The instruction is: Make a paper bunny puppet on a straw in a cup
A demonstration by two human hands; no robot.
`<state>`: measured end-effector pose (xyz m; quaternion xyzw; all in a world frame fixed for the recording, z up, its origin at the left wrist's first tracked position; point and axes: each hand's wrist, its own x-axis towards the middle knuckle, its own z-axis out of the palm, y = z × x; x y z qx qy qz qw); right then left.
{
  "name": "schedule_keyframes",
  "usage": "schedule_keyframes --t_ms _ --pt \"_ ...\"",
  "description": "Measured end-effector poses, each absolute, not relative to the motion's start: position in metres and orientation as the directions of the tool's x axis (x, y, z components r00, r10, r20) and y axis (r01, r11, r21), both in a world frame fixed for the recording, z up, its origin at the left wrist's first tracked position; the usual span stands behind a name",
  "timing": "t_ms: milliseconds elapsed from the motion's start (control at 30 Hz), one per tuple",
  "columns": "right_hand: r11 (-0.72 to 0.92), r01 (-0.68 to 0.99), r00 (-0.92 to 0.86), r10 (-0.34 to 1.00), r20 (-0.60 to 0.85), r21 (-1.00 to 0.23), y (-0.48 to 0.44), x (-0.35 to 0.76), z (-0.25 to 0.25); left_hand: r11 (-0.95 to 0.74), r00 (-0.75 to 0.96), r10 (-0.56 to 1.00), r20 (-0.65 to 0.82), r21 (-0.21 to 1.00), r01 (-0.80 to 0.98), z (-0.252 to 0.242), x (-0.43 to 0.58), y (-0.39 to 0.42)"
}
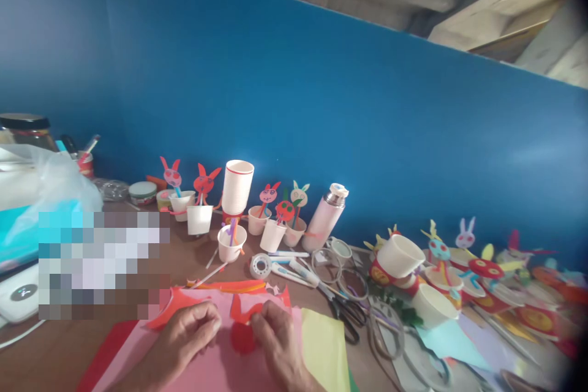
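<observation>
Pinching the red paper cutout [243, 338] by its edge between thumb and fingers, the right hand [278, 332] grasps it over the pink sheet [223, 373]. Across from it, the left hand [195, 326] has its fingers curled together near the cutout; whether they grip anything, I cannot tell. Just beside the right hand, on its outer side, lies the yellow sheet [325, 346], with black-handled scissors [351, 313] farther out. Beyond both hands, a tape roll [261, 265] and a white cup [229, 253] of colored stems rest on the desk [184, 260].
</observation>
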<state>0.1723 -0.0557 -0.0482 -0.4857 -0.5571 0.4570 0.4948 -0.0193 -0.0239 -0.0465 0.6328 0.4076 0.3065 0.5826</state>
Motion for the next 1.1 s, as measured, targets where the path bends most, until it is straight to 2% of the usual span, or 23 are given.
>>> schedule_keyframes --t_ms 133,333,500,867,1100 --pt "0.116 0.111 0.005 0.993 0.118 -0.987 -0.053 0.176 -0.047 0.044 0.431 0.896 -0.104 0.988 0.147 -0.05 -0.02 -0.022" --pt "0.074 0.105 -0.046 0.997 0.069 -0.992 -0.056 0.173 -0.048 0.092 0.444 0.882 -0.155 0.983 0.16 -0.041 -0.016 -0.026" --pt "0.036 0.115 -0.099 0.995 0.025 -0.993 -0.06 0.17 -0.044 0.078 0.454 0.881 -0.136 0.986 0.145 -0.036 -0.015 -0.027" --pt "0.092 0.293 -0.111 0.992 0.062 -0.952 -0.058 0.169 -0.058 0.116 0.432 0.89 -0.143 0.989 0.089 -0.038 -0.011 -0.031" --pt "0.074 0.278 -0.088 0.995 0.051 -0.958 -0.058 0.168 -0.064 0.123 0.432 0.889 -0.154 0.988 0.098 -0.035 -0.012 -0.032"
